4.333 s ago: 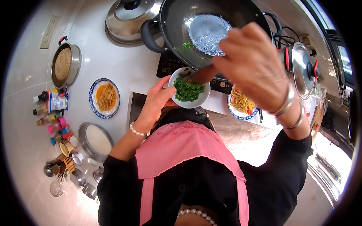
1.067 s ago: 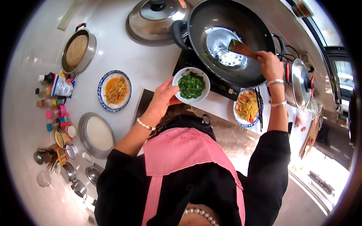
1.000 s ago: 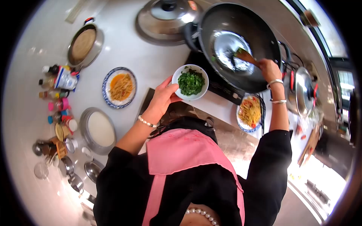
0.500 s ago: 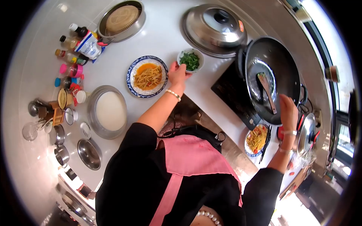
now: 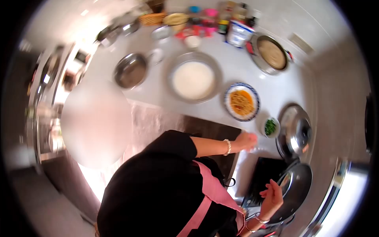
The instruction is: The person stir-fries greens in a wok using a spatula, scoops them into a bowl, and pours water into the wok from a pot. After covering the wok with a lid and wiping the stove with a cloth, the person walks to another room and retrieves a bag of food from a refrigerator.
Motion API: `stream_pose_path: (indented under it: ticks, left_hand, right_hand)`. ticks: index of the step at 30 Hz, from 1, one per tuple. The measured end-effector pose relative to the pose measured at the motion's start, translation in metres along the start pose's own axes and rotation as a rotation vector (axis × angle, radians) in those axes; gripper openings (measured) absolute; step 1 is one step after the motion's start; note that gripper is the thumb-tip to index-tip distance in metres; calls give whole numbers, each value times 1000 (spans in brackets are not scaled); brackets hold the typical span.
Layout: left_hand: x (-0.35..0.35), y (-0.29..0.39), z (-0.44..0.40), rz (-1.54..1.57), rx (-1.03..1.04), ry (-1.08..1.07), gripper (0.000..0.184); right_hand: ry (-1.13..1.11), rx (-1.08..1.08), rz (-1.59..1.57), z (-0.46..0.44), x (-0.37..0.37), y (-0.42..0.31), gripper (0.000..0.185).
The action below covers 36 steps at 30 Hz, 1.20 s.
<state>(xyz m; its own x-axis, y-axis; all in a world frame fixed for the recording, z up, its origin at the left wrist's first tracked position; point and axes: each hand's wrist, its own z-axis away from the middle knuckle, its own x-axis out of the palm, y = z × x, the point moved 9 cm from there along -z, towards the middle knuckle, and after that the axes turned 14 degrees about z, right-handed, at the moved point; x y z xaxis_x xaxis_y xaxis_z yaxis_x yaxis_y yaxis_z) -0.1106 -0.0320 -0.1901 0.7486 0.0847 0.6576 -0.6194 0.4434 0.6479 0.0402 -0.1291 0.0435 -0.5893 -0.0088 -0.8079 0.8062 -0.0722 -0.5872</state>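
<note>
My left hand (image 5: 245, 141), with a beaded bracelet at its wrist, is smeared by motion over the counter edge. Just beyond it stands a small white bowl of chopped green herbs (image 5: 270, 127), apart from the fingers. A blue-rimmed plate (image 5: 227, 103) of shredded food in orange sauce is on the counter nearby. My right hand (image 5: 272, 198) is raised beside the black wok (image 5: 300, 189), its fingers apart and nothing in them. Part of the wok is hidden behind this hand.
A large metal basin (image 5: 170, 75) holds white liquid; an empty steel bowl (image 5: 131, 71) sits left of it. Bottles (image 5: 224, 19) line the wall. A steamer pot (image 5: 260, 63) and a domed lid (image 5: 294, 128) stand right. A pale blurred oval (image 5: 96, 122) covers the left.
The view has swung left, so the counter appears turned. My left hand has let go of the herb bowl and drawn away from it. My right hand remains near the wok.
</note>
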Motion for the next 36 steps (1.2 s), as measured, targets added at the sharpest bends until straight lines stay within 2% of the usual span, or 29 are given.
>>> stream_pose_path:
  ticks: [1,3,5,6,7,8,9,11,14,17,18,20,21,22,23,25,27,29,31,33,35,36]
  left_hand:
    - [6,9,43,-183,-114,-98,15]
    - [-30,0,105,-180,-172,-115,17]
    - [-97,5,168,-380,63,7,22]
    - [-124,14,206,-613,277,-27,28]
    - [-155,4,243,-579,206,16,29]
    - [-177,-3,286,-573,117,131,31]
    - [-191,-11,326,-560,22,255,33]
    - [-207,-28,400,-423,-13,431,34]
    - [-212,-40,482,-322,29,529,34]
    - [-243,-54,533,-167,156,692,28]
    - [-259,-59,553,-147,56,800,28]
    - [-294,-54,593,-144,216,932,27]
    - [-314,-49,614,-147,299,991,27]
    - [-329,-47,633,-16,438,1031,26]
    - [-343,-44,650,29,490,1064,26]
    - [-360,-27,687,116,575,1133,25]
    - [-376,-12,714,200,566,1192,24]
    - [-402,4,732,331,620,1213,24]
    - [-426,25,745,332,659,1230,24]
    - [-454,46,761,343,741,1251,24]
    - [-480,65,777,346,752,1327,24]
    - [-485,72,785,360,742,1366,24]
  right_hand:
    - [-128,-37,-31,-3,20,-19,23]
    - [-361,-206,-236,-4,80,-29,29]
    - [-611,-478,-209,10,138,-52,34]
    - [-618,-651,-203,21,162,-71,36]
    - [-610,-817,-196,35,183,-91,38]
    - [-550,-1028,11,53,199,-111,39]
    - [-649,-1015,-22,59,221,-118,37]
    - [-851,-971,-53,91,275,-122,35]
    - [-1147,-806,-42,142,374,-95,34]
    - [-1578,-637,-196,208,445,-82,34]
    - [-1576,-654,-153,215,474,-88,34]
    - [-1555,-667,-84,231,516,-106,33]
    - [-1469,-716,-137,238,529,-131,32]
    - [-1386,-765,-178,246,531,-171,32]
    - [-1307,-814,-209,249,537,-207,31]
    - [-1252,-771,-277,247,571,-269,32]
    - [-1353,-765,-286,254,584,-356,35]
    - [-1404,-474,-608,246,597,-433,41]
    - [-1358,-379,-709,229,628,-507,47]
    - [-1262,-298,-765,208,660,-578,28]
    - [-1310,-80,-1089,175,722,-637,16]
    - [-1354,-269,-1152,139,774,-664,13]
